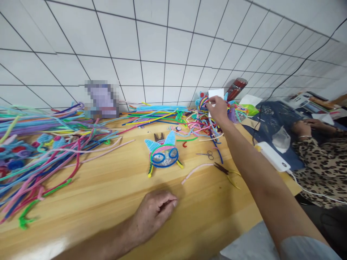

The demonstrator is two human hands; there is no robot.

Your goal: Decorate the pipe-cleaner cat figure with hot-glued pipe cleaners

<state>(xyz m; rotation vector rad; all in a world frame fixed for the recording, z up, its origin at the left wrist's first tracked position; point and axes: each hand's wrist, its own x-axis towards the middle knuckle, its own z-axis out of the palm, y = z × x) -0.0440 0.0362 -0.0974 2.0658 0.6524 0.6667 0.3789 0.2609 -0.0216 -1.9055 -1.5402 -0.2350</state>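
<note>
While my right hand (217, 109) is at the striped pipe-cleaner piece (203, 104) near the wall (151, 72) (I cannot tell whether it grips), my left hand (153, 213) is curled, fingertips together. Beyond it, the eared figure (164, 156) sits on the bench (108, 187), scissors (207, 155) and pliers (226, 171) lying to its right.

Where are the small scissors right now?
In the head view, the small scissors lie on the table right of centre, between the blue-eared craft piece and the right forearm, just beyond the yellow-handled pliers.
</note>
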